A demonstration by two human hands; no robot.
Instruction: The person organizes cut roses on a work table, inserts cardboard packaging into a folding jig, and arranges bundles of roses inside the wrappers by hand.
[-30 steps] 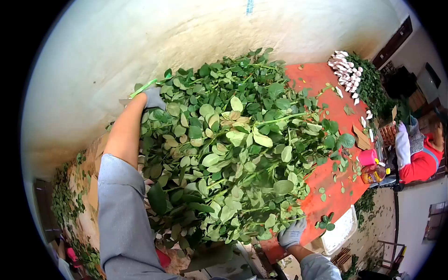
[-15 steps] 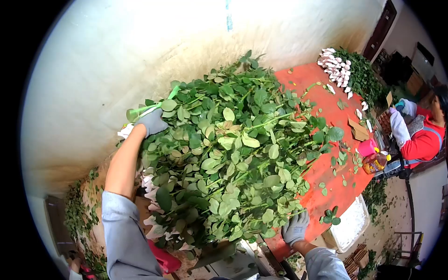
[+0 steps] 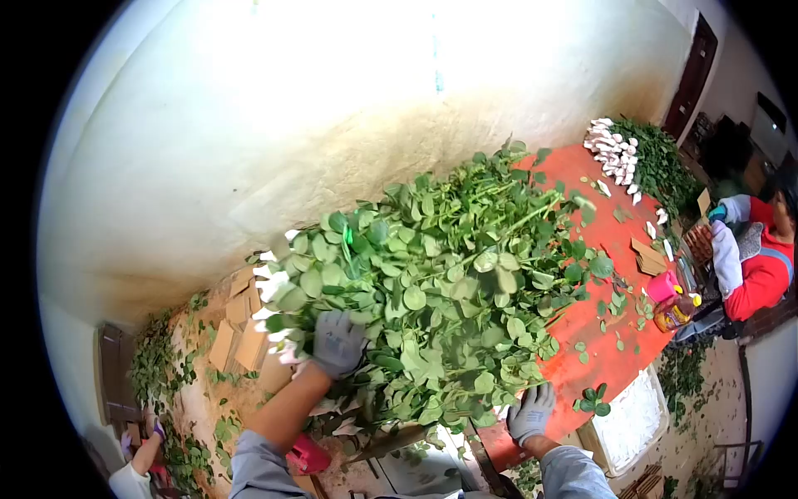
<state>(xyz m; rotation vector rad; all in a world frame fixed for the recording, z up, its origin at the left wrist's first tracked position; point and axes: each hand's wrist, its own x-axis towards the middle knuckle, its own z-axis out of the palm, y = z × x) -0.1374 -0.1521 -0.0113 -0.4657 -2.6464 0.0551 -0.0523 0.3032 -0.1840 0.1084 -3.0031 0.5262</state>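
Observation:
A large heap of leafy green rose stems (image 3: 449, 308) lies across the red table. White-wrapped flower heads (image 3: 270, 287) stick out along its left side. A bright green strip (image 3: 347, 241) shows among the leaves at the upper left. My left hand (image 3: 339, 343), in a grey glove, rests on the near left part of the heap, beside the wrapped heads; its fingers point forward and look extended over the leaves. At the table's front edge, my gloved right hand (image 3: 532, 413) lies with fingers stretched out, touching the heap's near right corner.
Another bundle with white-wrapped heads (image 3: 613, 154) lies at the table's far right. A person in red (image 3: 752, 266) works there, near a pink cup (image 3: 662, 288) and a bottle (image 3: 677, 313). A white bin (image 3: 628, 424) stands below; cardboard pieces (image 3: 237, 333) lie left.
My left hand has come from the heap's far left corner, by the green strip, to its near left side. My right hand stays at the front edge. The view has shifted.

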